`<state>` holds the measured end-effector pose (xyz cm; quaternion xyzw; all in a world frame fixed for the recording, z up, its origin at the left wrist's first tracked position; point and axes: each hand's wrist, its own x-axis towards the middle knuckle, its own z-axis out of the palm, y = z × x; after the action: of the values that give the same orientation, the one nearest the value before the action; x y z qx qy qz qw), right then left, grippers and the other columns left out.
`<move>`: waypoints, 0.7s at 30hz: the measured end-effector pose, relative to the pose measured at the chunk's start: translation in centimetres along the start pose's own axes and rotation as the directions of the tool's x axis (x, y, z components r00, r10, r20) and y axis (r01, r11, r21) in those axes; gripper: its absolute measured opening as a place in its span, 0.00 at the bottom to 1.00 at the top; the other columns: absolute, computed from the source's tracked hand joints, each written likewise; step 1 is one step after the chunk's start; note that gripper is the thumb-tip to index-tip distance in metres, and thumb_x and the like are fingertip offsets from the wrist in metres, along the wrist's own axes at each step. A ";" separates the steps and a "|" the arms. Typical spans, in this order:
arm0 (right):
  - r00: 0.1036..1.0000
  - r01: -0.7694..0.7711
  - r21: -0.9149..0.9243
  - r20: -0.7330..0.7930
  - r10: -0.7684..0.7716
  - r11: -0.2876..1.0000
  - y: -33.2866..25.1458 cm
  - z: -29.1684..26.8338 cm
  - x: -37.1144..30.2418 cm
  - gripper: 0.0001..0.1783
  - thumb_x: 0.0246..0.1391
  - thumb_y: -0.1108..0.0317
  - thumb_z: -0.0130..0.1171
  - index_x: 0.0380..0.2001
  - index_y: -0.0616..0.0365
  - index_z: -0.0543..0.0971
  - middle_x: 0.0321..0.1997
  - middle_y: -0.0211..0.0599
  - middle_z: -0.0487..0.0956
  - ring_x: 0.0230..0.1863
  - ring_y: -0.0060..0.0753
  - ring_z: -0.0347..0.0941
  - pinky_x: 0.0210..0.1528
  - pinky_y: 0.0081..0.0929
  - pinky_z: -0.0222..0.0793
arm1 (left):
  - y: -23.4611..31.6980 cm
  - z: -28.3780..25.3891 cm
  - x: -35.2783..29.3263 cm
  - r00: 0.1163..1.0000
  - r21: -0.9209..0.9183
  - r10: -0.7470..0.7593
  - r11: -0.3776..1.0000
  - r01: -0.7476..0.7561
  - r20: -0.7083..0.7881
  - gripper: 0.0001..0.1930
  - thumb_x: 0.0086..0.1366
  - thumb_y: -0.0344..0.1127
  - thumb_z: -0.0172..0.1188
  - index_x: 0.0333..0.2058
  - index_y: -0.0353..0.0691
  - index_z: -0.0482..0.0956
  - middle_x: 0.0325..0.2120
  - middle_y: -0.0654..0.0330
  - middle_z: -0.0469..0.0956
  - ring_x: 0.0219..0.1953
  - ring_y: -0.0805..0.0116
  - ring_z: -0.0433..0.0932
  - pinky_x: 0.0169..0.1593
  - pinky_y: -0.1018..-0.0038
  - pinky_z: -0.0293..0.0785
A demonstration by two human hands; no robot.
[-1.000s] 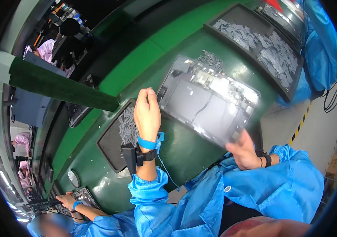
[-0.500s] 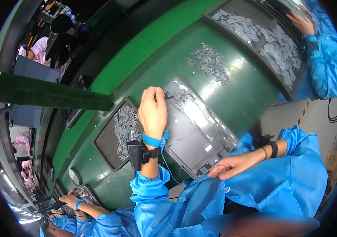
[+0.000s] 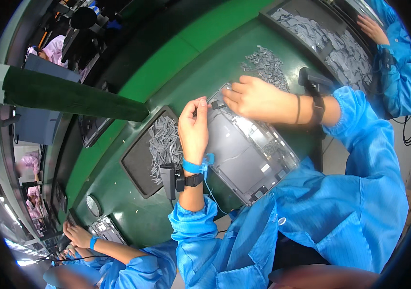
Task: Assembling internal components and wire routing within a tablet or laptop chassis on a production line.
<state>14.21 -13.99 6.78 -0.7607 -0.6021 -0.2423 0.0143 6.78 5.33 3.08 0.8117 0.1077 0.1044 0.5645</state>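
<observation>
While gray sticks (image 3: 164,142) lie heaped in the black tray (image 3: 135,166), the left hand (image 3: 194,129) presses its fingertips together; nobody can tell the right hand's grip (image 3: 258,99) over the open tablet (image 3: 241,151).

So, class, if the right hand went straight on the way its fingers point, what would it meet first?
Probably the left hand, just across the corner of the open device; their relative depth is unclear.
</observation>
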 end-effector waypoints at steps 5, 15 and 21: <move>0.999 0.035 0.060 -0.018 -0.034 0.998 0.4 0.2 -0.6 0.17 0.38 0.68 0.58 0.36 0.61 0.79 0.42 0.33 0.81 0.29 0.24 0.73 0.31 0.22 0.65 | 1.6 0.2 -0.6 0.999 -0.088 0.016 0.996 -0.013 0.036 0.13 0.69 0.35 0.52 0.39 0.29 0.78 0.37 0.58 0.80 0.38 0.76 0.75 0.46 0.78 0.70; 0.865 -0.302 0.352 -0.289 0.409 0.886 -1.7 -0.8 -5.9 0.14 0.38 0.72 0.66 0.34 0.53 0.82 0.37 0.26 0.83 0.24 0.23 0.74 0.26 0.22 0.66 | 2.7 1.2 0.3 0.938 0.219 0.215 0.935 -0.278 0.272 0.11 0.68 0.37 0.51 0.35 0.35 0.76 0.41 0.54 0.81 0.36 0.61 0.80 0.40 0.71 0.74; 0.913 -0.198 0.347 -0.274 0.301 0.917 -2.5 -1.1 -6.3 0.15 0.38 0.72 0.65 0.35 0.54 0.81 0.39 0.26 0.82 0.29 0.25 0.75 0.29 0.22 0.67 | 2.8 -0.2 -1.5 0.966 0.288 0.142 0.936 -0.203 0.217 0.10 0.68 0.36 0.51 0.35 0.35 0.76 0.27 0.56 0.81 0.30 0.68 0.80 0.36 0.74 0.73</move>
<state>10.49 -19.35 4.64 -0.7702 -0.5189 -0.2608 0.2636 5.40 4.13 5.67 0.9023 -0.0045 0.0566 0.4273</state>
